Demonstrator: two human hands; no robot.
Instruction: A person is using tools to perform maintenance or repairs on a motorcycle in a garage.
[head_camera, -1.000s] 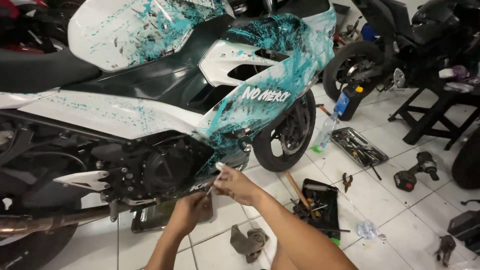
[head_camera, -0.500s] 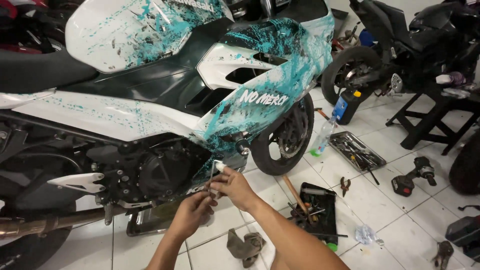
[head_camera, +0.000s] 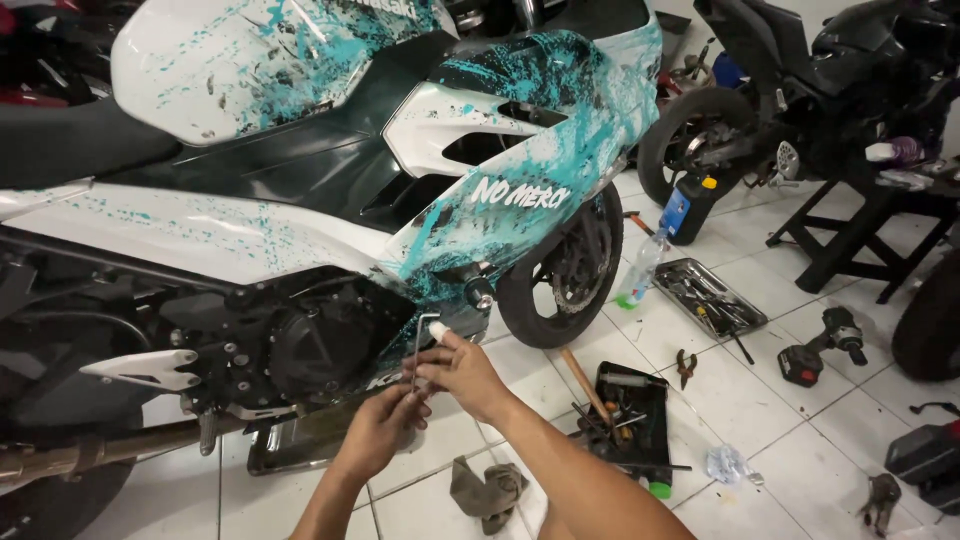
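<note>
Beside the fairing (head_camera: 520, 200), my right hand (head_camera: 462, 372) pinches the hex key (head_camera: 419, 350) — my left hand (head_camera: 382, 428) grips its lower end. I judge I'm mid-setup; next, seat its tip squarely in a bolt.

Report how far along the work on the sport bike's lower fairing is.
Done: tools laid out in the black tool tray. In hand: both the left hand and right hand grip an L-shaped hex key beside the engine cover. Left: the teal-and-white fairing remains mounted.
</note>
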